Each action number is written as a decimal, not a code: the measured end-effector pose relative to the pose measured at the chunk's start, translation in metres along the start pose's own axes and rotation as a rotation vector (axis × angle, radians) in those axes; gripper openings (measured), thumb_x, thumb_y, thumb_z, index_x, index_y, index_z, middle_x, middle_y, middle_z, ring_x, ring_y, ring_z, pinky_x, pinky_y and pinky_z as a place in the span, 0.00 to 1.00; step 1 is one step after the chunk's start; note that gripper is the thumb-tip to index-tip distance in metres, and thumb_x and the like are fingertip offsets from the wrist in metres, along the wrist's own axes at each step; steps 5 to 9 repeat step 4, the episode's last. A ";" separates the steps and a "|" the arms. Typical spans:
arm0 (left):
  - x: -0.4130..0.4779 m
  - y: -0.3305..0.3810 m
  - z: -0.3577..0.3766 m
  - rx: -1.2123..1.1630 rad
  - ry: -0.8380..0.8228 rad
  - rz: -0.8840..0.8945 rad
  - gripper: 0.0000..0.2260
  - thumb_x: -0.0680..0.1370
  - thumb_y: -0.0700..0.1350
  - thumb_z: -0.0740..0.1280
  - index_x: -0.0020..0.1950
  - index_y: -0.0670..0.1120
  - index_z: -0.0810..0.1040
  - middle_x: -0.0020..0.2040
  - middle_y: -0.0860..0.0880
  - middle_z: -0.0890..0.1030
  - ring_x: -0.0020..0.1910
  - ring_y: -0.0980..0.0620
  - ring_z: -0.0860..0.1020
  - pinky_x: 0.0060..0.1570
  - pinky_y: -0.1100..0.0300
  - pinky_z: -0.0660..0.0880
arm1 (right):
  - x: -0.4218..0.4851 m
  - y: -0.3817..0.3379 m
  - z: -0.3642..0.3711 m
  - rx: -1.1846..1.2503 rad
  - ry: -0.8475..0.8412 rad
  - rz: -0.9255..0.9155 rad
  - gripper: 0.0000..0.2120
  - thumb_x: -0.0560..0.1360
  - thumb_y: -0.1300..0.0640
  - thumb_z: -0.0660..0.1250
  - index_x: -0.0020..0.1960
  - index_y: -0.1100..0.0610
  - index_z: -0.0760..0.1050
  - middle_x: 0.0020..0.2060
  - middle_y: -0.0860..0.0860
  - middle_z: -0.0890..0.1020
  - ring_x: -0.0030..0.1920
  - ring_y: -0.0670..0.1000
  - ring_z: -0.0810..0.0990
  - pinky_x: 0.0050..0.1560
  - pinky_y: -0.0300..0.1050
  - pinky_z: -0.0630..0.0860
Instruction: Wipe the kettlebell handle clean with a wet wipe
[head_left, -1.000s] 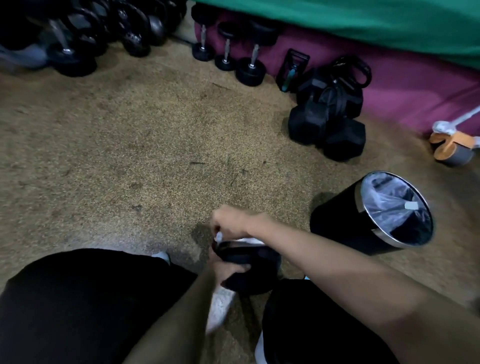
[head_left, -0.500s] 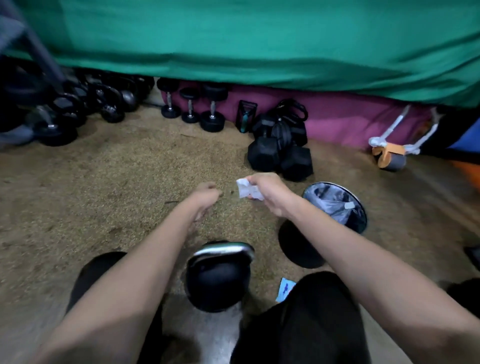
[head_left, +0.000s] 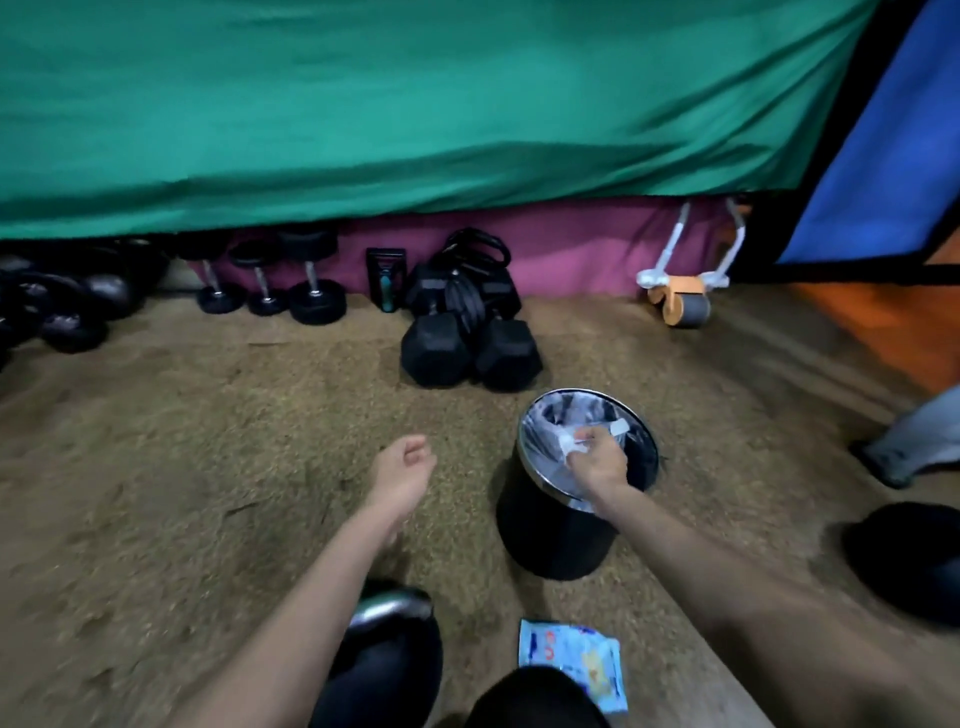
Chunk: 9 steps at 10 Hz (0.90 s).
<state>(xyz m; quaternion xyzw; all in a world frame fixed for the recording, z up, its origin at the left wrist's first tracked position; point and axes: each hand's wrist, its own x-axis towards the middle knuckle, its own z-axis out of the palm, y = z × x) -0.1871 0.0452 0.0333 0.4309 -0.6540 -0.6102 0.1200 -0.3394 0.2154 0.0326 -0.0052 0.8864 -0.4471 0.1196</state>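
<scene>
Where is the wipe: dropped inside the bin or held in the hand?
Held. The right hand pinches the wipe above the open mouth of the bin; not yet released.

The hanging tarp (head_left: 363, 104) is green, with a blue sheet (head_left: 883, 130) beside it and a magenta band (head_left: 571, 249) beneath. The floor (head_left: 182, 467) is speckled brown. The hex dumbbells (head_left: 434, 353) are black. The bin (head_left: 550, 540) is black with a silver rim. The wet wipe (head_left: 566, 442) is white. The kettlebell (head_left: 410, 665) is black and its handle (head_left: 389, 605) is shiny grey. The wipes packet (head_left: 571, 654) is pale blue with red and yellow print. The ab roller (head_left: 680, 304) is orange and grey.
</scene>
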 end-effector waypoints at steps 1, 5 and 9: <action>0.029 -0.034 0.011 -0.051 0.003 -0.134 0.16 0.86 0.33 0.65 0.74 0.35 0.78 0.66 0.35 0.83 0.59 0.41 0.81 0.52 0.64 0.72 | 0.041 0.013 0.013 -0.148 -0.023 0.012 0.04 0.73 0.63 0.64 0.47 0.57 0.76 0.48 0.58 0.80 0.55 0.59 0.78 0.55 0.44 0.72; 0.115 -0.030 0.039 0.058 -0.104 -0.030 0.23 0.84 0.30 0.66 0.79 0.41 0.72 0.72 0.40 0.80 0.66 0.45 0.79 0.62 0.60 0.72 | 0.138 0.047 0.067 -0.574 -0.218 -0.039 0.09 0.73 0.55 0.64 0.48 0.58 0.79 0.51 0.56 0.83 0.55 0.56 0.79 0.52 0.43 0.74; 0.115 -0.030 0.039 0.058 -0.104 -0.030 0.23 0.84 0.30 0.66 0.79 0.41 0.72 0.72 0.40 0.80 0.66 0.45 0.79 0.62 0.60 0.72 | 0.138 0.047 0.067 -0.574 -0.218 -0.039 0.09 0.73 0.55 0.64 0.48 0.58 0.79 0.51 0.56 0.83 0.55 0.56 0.79 0.52 0.43 0.74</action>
